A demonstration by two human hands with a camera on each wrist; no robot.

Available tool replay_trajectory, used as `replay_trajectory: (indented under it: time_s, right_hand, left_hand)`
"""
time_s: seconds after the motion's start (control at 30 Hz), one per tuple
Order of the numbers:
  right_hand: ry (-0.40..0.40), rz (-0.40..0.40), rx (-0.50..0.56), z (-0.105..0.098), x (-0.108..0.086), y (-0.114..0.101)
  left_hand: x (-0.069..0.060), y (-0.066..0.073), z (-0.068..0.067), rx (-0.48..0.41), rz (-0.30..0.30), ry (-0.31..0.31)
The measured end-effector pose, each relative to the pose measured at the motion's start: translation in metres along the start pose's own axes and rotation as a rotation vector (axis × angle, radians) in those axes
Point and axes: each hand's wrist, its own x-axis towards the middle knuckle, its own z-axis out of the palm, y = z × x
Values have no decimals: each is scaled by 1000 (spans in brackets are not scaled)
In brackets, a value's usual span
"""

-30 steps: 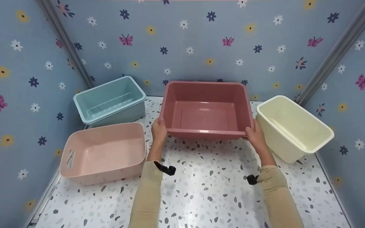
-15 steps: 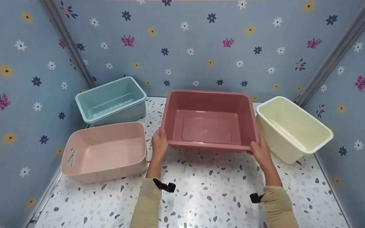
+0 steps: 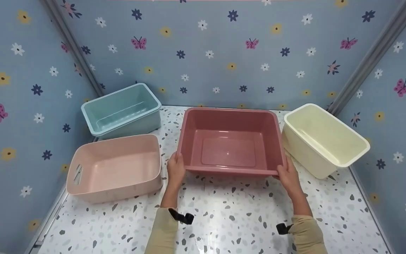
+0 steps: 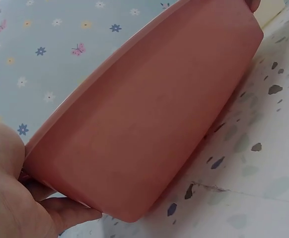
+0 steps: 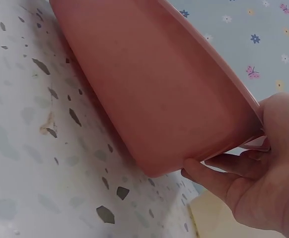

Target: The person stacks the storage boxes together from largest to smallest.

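nearest, two tan sleeves [image 3: 161, 233] reach over a white speckled surface [image 3: 224, 218]. beyond them, the left hand [image 3: 176, 170] and right hand [image 3: 289, 176] grip the near corners of a dark pink basin [image 3: 228, 151], thumbs at the rim and fingers beneath it. left of the left hand stands a pale pink bin [image 3: 123, 173] with a slot in its left end. the basin lies mid-scene, a cream bin [image 3: 330, 135] just to its right. farther, at left, sits a blue bin [image 3: 123, 109], before a flower-patterned wall [image 3: 196, 42].
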Motion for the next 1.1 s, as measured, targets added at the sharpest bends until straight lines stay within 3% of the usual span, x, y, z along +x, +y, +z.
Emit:
replay_trajectory:
  time_s: [0.27, 0.53, 0.7, 0.8, 1.1]
  right_hand:
    - [-7, 77, 33, 3, 3, 3]
    - [8, 71, 66, 7, 16, 10]
    - [16, 83, 66, 11, 20, 10]
    - [27, 79, 57, 12, 20, 10]
    - [45, 85, -1, 13, 18, 6]
  left_hand:
    - [7, -6, 4, 10, -33, 5]
    - [14, -7, 4, -13, -44, -19]
    - [19, -7, 5, -39, -89, -28]
    - [18, -6, 5, -46, -114, -41]
    - [4, 10, -1, 43, -79, -78]
